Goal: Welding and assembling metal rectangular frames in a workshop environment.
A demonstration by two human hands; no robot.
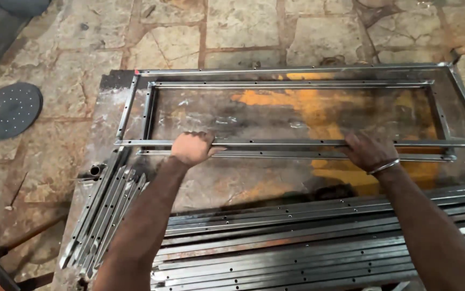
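Note:
Two rectangular steel frames lie flat on a worn metal worktable (227, 183), one nested inside the other. The outer frame (297, 69) reaches the table's right edge; the inner frame (292, 83) sits within it. My left hand (192, 146) grips the near long bars of the frames toward their left end, fingers curled over them. My right hand (366, 151), with a metal bangle on the wrist, grips the same near bars further right.
Stacks of drilled flat steel strips (318, 242) lie along the table's near edge, with shorter strips (103, 215) piled at its left corner. A dark round perforated disc (10, 109) rests on the stone floor at left.

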